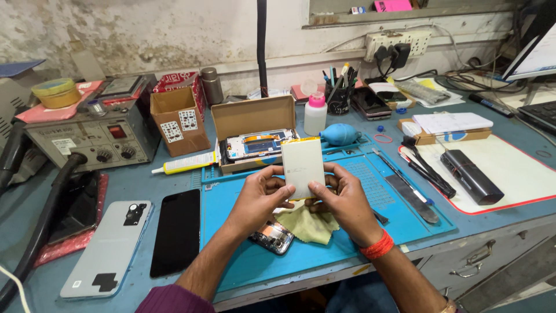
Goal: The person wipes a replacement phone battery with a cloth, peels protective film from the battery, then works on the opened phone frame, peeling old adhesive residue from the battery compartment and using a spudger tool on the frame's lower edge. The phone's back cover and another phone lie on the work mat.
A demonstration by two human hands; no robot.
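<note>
Pinching from both sides, you had your left hand (260, 194) and right hand (341, 200) closed on the lower part of a flat phone battery (302, 165), fingers curled behind it and thumbs pressed on its near face. It stood upright above the blue work mat (347, 232), long axis running near to far and tilted slightly left. Its face was pale grey (faint print only), with a yellow strip along the top edge.

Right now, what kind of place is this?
Most likely a phone repair bench. Both hands hold a flat white battery over a blue work mat, an opened phone lies beneath, and a hot-air station sits to the left.
</note>
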